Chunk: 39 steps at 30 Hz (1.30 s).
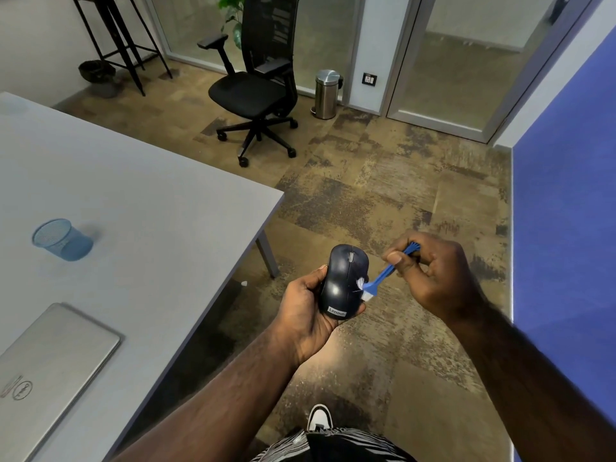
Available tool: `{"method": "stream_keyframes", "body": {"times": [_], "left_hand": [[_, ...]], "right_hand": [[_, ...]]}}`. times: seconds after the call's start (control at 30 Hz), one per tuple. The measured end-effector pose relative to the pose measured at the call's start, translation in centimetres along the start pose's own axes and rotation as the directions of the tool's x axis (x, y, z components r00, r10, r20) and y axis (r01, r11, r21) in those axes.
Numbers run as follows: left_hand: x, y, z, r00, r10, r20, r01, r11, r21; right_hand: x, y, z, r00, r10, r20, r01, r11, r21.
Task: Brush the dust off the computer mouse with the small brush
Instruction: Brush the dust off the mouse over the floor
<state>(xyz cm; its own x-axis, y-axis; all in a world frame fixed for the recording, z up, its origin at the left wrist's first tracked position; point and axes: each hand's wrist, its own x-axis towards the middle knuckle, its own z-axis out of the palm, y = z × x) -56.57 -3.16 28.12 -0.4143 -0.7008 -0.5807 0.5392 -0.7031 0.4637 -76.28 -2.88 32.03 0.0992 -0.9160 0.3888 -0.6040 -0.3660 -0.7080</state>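
A dark computer mouse (343,278) with a label at its near end sits upright in my left hand (305,311), held out over the floor just off the table's corner. My right hand (433,271) pinches the blue handle of a small brush (386,270). The brush's white bristles press against the right side of the mouse, by its lower half. Fingers of my left hand wrap the mouse's left side and underside, hiding them.
A grey table (140,201) fills the left, bearing a closed silver laptop (50,365) and a blue mesh cup (61,240). A black office chair (258,85) and a steel bin (327,93) stand farther back. A blue wall (563,228) runs along the right.
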Motion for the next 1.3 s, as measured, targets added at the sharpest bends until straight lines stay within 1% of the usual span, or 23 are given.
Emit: {"method": "stream_keyframes", "body": {"times": [0.17,0.23,0.33,0.4,0.43,0.53,0.63,0.7,0.77,0.83,0.9,0.97,1.03,1.1,1.2,1.23,1.3], "left_hand": [[0.0,0.2,0.0,0.999,-0.026,0.021,0.026,1.000,-0.008],[0.1,0.3,-0.1,0.999,-0.029,0.021,0.029,1.000,-0.011],[0.1,0.3,0.0,1.000,-0.021,0.014,0.021,0.999,-0.025],[0.1,0.4,0.0,1.000,-0.012,0.006,0.012,1.000,-0.027],[0.0,0.4,0.0,1.000,-0.012,0.007,0.012,1.000,-0.023],[0.0,0.5,0.0,1.000,-0.017,0.021,0.018,1.000,-0.010],[0.1,0.8,-0.1,1.000,-0.018,0.023,0.018,1.000,0.003],[0.0,0.9,-0.1,1.000,-0.018,0.017,0.018,1.000,0.003],[0.1,0.7,-0.1,1.000,-0.019,0.002,0.019,1.000,0.006],[0.0,0.4,-0.2,1.000,-0.021,-0.011,0.022,1.000,0.018],[0.0,0.0,-0.2,0.999,-0.033,-0.011,0.033,0.999,0.019],[-0.1,-0.1,-0.2,0.999,-0.041,-0.002,0.041,0.999,0.010],[-0.1,0.0,-0.2,0.999,-0.042,0.006,0.042,0.999,-0.003],[-0.1,0.1,-0.3,0.999,-0.037,0.008,0.037,0.999,-0.010],[-0.2,0.1,-0.2,0.999,-0.040,0.011,0.040,0.999,-0.018],[-0.2,0.0,-0.2,0.999,-0.042,0.017,0.042,0.999,-0.022],[-0.3,0.0,-0.2,0.997,-0.059,0.042,0.061,0.998,-0.028]], "right_hand": [[0.3,0.5,0.2,0.981,0.031,-0.190,-0.053,0.992,-0.112],[0.3,0.5,0.2,0.980,0.027,-0.196,-0.049,0.993,-0.107],[-0.1,-0.1,0.2,0.994,-0.012,-0.108,0.012,1.000,0.000],[-0.2,-0.3,0.4,0.996,-0.051,-0.071,0.051,0.999,0.010],[-0.2,-0.3,0.5,0.996,-0.045,-0.082,0.045,0.999,-0.005],[0.0,-0.2,0.5,0.983,0.007,-0.181,-0.018,0.998,-0.059],[0.1,-0.4,0.6,0.975,-0.010,-0.223,-0.013,0.995,-0.100],[-0.1,-0.9,0.7,0.981,-0.027,-0.194,0.023,0.999,-0.024],[-0.3,-1.6,0.8,0.988,-0.075,-0.139,0.082,0.996,0.047],[-0.3,-1.9,0.8,0.988,-0.124,-0.095,0.128,0.991,0.045],[0.0,-1.6,0.8,0.987,-0.108,-0.117,0.107,0.994,-0.011],[0.4,-1.2,0.9,0.982,-0.068,-0.178,0.053,0.994,-0.091],[0.4,-1.1,0.9,0.977,-0.075,-0.197,0.054,0.992,-0.112],[0.2,-1.6,0.8,0.983,-0.111,-0.148,0.107,0.994,-0.038],[-0.2,-2.1,0.5,0.990,-0.142,-0.020,0.143,0.989,0.047],[-0.3,-2.0,0.5,0.991,-0.137,-0.002,0.137,0.989,0.055],[-0.2,-2.0,0.5,0.993,-0.112,-0.025,0.113,0.993,0.045]]}}
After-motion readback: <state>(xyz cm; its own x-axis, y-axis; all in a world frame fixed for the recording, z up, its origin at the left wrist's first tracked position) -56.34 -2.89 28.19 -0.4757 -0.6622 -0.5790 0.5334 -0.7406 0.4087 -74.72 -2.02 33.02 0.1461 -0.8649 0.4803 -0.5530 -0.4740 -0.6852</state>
